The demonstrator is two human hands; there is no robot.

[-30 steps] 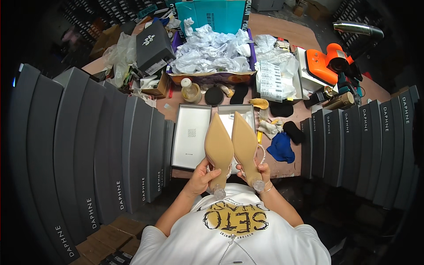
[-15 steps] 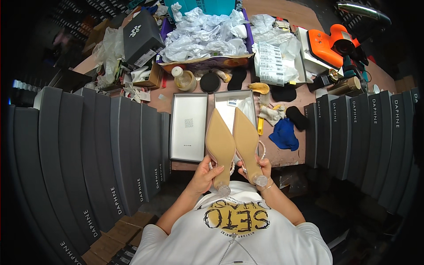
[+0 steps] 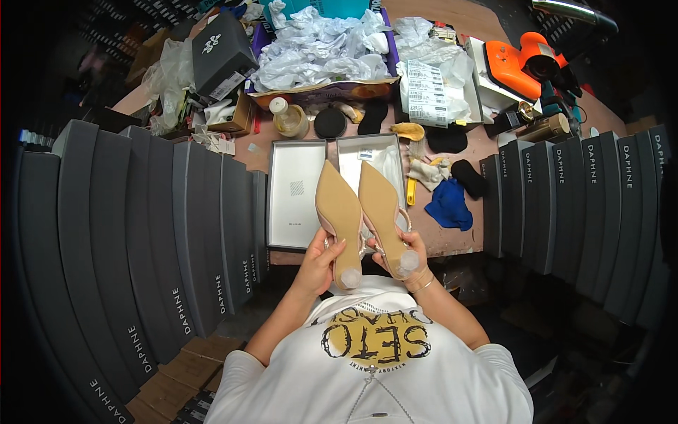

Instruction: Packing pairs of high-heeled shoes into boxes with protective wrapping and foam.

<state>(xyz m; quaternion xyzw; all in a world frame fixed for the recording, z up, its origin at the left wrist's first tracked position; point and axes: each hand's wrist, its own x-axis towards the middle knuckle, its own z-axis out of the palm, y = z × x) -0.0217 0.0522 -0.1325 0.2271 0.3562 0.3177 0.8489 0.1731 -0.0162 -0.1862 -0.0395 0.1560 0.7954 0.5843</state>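
A pair of pointed heeled shoes is held up side by side, tan soles facing me and toes away. Around the heel end of the left shoe (image 3: 339, 205) my left hand (image 3: 318, 265) is closed, thumb on the sole's edge. My right hand (image 3: 411, 256) grips the right shoe (image 3: 382, 201) near its clear round heel, with a studded strap showing beside it. Beyond the shoes lie a white-lined shoebox (image 3: 393, 157), partly hidden by them and holding white paper, and a pale-lined box half (image 3: 296, 194) to its left.
Dark grey shoeboxes stand in rows at left (image 3: 159, 233) and right (image 3: 565, 201). Farther back are a bin of crumpled white paper (image 3: 321, 53), a bottle (image 3: 288, 119), an orange device (image 3: 519, 67) and a sheet of labels (image 3: 425, 92). A blue cloth (image 3: 450, 205) lies on the table.
Both shoes have tilted a little and shifted slightly left and toward the far side, still in my hands. The whole view has shifted slightly.
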